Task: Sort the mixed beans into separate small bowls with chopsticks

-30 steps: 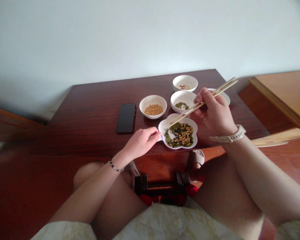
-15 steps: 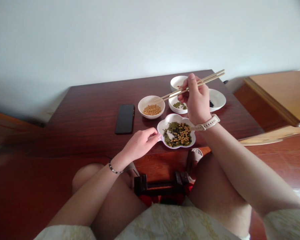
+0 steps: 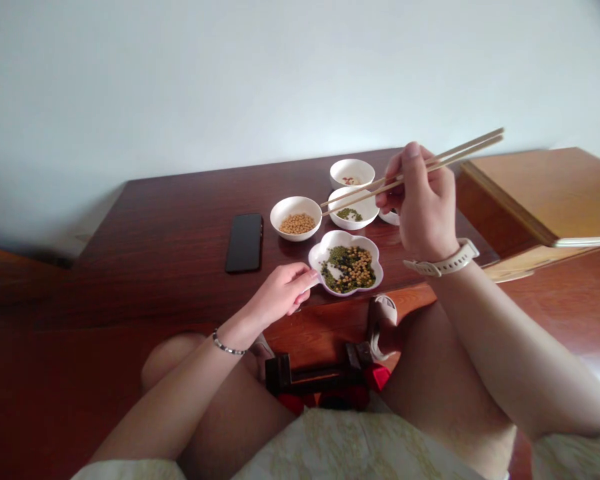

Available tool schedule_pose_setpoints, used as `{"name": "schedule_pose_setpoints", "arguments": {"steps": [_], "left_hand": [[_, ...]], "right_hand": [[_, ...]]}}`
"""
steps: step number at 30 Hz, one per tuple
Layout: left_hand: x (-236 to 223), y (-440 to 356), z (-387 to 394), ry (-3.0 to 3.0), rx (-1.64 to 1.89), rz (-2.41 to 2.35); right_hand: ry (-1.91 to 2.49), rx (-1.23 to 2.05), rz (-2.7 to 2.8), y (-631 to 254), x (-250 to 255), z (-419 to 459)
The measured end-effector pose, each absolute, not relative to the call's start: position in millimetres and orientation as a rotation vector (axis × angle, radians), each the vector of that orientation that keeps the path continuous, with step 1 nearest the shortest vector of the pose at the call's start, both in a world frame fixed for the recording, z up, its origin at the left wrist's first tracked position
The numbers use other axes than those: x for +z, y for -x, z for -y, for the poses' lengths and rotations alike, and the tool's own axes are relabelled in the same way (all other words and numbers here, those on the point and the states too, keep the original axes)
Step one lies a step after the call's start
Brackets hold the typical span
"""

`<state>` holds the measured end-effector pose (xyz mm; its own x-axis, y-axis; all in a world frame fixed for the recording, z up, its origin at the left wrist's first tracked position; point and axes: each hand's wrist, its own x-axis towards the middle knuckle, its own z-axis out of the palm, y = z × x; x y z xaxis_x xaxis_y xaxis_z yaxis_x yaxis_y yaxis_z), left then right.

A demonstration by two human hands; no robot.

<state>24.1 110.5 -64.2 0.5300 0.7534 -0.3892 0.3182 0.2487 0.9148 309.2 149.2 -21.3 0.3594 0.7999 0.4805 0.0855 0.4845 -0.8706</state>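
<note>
My left hand (image 3: 286,291) is closed on the short handle of a white flower-shaped dish (image 3: 316,254) near the table's front edge. In that dish lie mixed yellow, green and black beans (image 3: 353,268). My right hand (image 3: 427,203) grips a pair of wooden chopsticks (image 3: 467,148), raised over the bowls. Their tips point left, beside the rim of a white bowl (image 3: 276,217) holding yellow soybeans (image 3: 298,224). Below the chopsticks stands a bowl (image 3: 367,215) with green beans (image 3: 350,214). Behind it, another bowl (image 3: 352,165) has a few reddish bits at its bottom.
A black phone (image 3: 244,243) lies on the dark wooden table (image 3: 180,233), left of the soybean bowl. My right hand mostly hides another white dish (image 3: 391,218). A lighter wooden cabinet (image 3: 545,193) stands at the right. A pale wall rises behind the table.
My right hand has moved right with the chopsticks, bringing their tips from over the soybean bowl to its right rim. My left hand now wraps the dish's handle more fully.
</note>
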Motion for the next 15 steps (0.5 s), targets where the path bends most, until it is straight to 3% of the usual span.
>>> {"name": "schedule_pose_setpoints", "arguments": {"steps": [15], "left_hand": [[-73,-15,-109,-1.134,0.517,-0.901]], "right_hand": [[1.454,0.649,1.352,-362,-7,-98]]}}
